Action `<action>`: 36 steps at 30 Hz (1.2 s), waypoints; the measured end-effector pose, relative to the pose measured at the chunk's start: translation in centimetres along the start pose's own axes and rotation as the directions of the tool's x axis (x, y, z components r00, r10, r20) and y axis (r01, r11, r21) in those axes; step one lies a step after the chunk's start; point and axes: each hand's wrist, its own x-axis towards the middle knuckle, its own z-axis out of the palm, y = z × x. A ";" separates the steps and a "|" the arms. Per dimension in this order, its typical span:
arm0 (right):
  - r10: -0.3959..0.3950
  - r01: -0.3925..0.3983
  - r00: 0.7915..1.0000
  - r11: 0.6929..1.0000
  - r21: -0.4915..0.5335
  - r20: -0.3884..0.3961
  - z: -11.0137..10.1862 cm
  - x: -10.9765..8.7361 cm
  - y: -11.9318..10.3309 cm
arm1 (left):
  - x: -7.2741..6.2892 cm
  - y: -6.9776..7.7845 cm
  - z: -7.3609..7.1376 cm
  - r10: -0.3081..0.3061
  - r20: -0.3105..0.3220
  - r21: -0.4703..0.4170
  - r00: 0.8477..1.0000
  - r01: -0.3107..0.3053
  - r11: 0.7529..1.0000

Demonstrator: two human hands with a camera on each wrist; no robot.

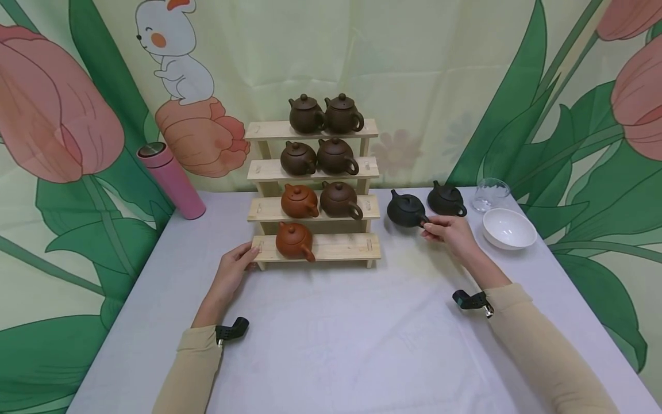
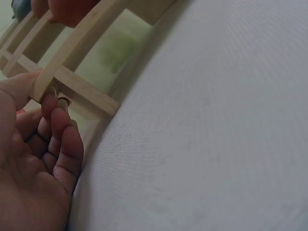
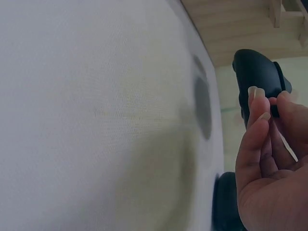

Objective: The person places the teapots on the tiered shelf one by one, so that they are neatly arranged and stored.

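By its handle, my right hand [image 1: 454,233] pinches a black teapot [image 1: 405,210], held just right of the wooden tiered stand [image 1: 341,247]. In the right wrist view the teapot [image 3: 259,72] hangs above the cloth, its shadow apart from it. My left hand [image 1: 230,275] grips the left end of the stand's lowest step, thumb on top and fingertips underneath in the left wrist view. A reddish-brown teapot [image 1: 292,241] sits on that lowest step. One step up, an orange-brown teapot [image 1: 298,202] stands beside a dark brown teapot [image 1: 338,200].
Dark brown teapots [image 1: 336,156] stand in pairs on the upper two steps. Right of the held teapot are another black teapot [image 1: 446,200], a clear glass bowl [image 1: 488,195] and a white bowl [image 1: 509,230]. A pink flask [image 1: 176,184] stands at the back left.
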 end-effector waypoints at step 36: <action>-0.112 0.149 0.968 0.977 -0.153 0.226 0.8 -7.3 -2.6 | -0.2 0.0 0.2 -0.011 0.002 0.011 1.000 0.011 1.000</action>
